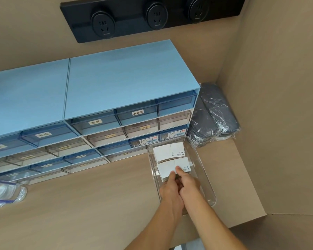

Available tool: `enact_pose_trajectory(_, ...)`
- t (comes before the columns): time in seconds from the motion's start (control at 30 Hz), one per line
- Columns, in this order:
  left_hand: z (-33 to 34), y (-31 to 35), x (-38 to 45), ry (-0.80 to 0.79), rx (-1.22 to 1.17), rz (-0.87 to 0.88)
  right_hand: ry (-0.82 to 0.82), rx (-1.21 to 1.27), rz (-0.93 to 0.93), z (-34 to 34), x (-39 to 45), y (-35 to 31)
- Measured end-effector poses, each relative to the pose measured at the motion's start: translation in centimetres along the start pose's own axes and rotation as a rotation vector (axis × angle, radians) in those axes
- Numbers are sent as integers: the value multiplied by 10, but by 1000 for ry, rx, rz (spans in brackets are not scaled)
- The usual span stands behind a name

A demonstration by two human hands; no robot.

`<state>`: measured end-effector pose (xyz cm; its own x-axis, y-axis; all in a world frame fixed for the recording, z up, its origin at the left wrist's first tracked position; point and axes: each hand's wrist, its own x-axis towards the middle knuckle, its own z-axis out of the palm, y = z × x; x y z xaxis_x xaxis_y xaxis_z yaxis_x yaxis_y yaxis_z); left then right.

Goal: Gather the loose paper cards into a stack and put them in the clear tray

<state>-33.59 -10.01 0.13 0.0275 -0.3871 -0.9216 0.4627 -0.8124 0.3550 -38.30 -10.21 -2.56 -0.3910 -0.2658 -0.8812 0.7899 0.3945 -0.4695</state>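
The clear tray (205, 170) sits on the tan counter just right of the drawer unit. Inside it, at the far end, lies one stack of white paper cards (167, 152). A second stack of white cards (167, 169) sits closer to me, partly over the first. My left hand (170, 189) and my right hand (189, 183) are side by side inside the tray, both pinching the near edge of that second stack. The near part of the stack is hidden under my fingers.
A blue drawer unit (101, 109) with labelled drawers stands at the back left. Dark pouches in plastic wrap (215, 114) lean in the right corner. A zip bag (4, 193) lies at the left edge. A black socket strip (152, 15) is on the wall.
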Motion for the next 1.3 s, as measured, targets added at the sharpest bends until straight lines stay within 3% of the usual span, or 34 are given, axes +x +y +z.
enact_pose_trajectory(0.33, 0, 1, 11, 57, 102, 66, -37, -246, -77, -6, 7, 0)
enact_pose_trajectory(0.73, -3, 1, 22, 72, 508, 217, -40, -495, -283, -4, 5, 5)
enact_pose_trajectory(1.3, -7, 5, 3, -52, 304, 123, -112, -665, -335, -15, -5, -6)
